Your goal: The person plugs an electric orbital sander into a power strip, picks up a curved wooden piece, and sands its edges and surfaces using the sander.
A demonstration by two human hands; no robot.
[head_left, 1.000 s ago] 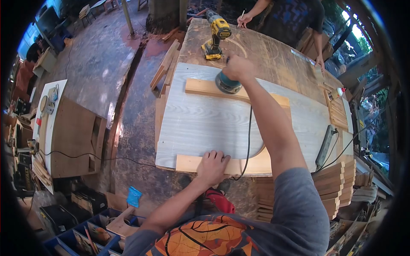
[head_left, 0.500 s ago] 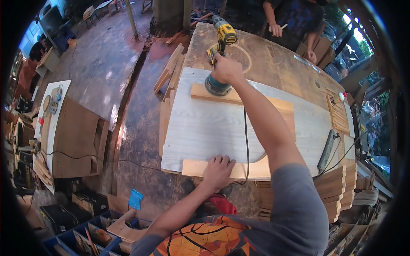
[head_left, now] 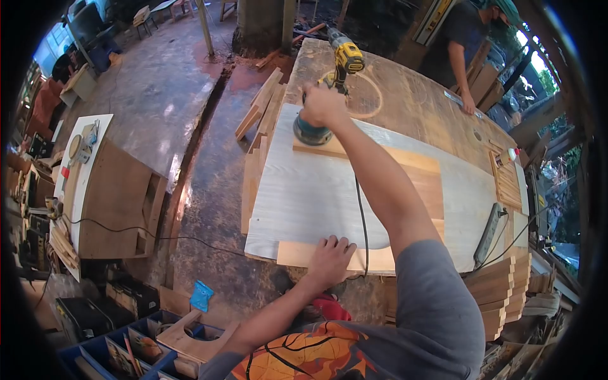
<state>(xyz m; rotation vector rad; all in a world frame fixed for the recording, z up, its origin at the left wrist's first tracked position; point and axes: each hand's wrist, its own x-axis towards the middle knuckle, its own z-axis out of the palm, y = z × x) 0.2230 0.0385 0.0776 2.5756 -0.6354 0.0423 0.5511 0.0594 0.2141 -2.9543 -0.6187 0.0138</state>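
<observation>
So the right hand is reaching way out over the counter, arm stretching forward and to the left with the elbow only slightly bending. Its fingers are curling around the top of a teal sander, knuckles facing up, and the sander is sitting on the far leg of a curved wooden piece. That piece is lying flat on a grey wood-grain board. The left hand is pressing palm-down on the near leg, fingers pointing forward, slightly bending and a little apart; I can't tell what its thumb is doing. A black cord is trailing between the 2 arms.

A yellow and black drill is standing just past the sander. Over on the right, a co-worker's hand is resting at the counter's far edge, fingers pointing down. Near the right end, a shallow wooden tray is holding some thin slats, and a power strip is lying closer in. Down at the lower left, a blue divided crate is holding wood bits and thin sticks in separate compartments, though the deeper stuff is too dark to make out.
</observation>
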